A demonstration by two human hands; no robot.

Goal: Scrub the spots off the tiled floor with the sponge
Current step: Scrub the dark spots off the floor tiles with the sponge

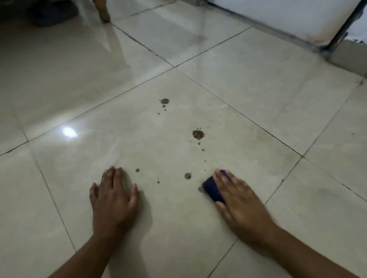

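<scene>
Several brown spots mark one glossy beige floor tile (pixel 140 234): a large spot (pixel 198 134) near the middle, another (pixel 165 101) farther away, and small ones (pixel 187 176) close to my hands. My right hand (pixel 238 197) presses flat on a dark blue sponge (pixel 212 188), which lies on the tile just right of the nearest spots. A faint smear shows at the sponge's left edge. My left hand (pixel 114 195) rests flat on the tile, fingers spread, holding nothing, left of a small spot (pixel 137 170).
A white panel or door (pixel 278 12) with a dark metal bar (pixel 345 23) stands at the far right, on a grey raised ledge (pixel 350 56). A wooden furniture leg (pixel 102 10) and a dark shape (pixel 51 12) sit at the far left. A light reflects on the floor (pixel 69 131).
</scene>
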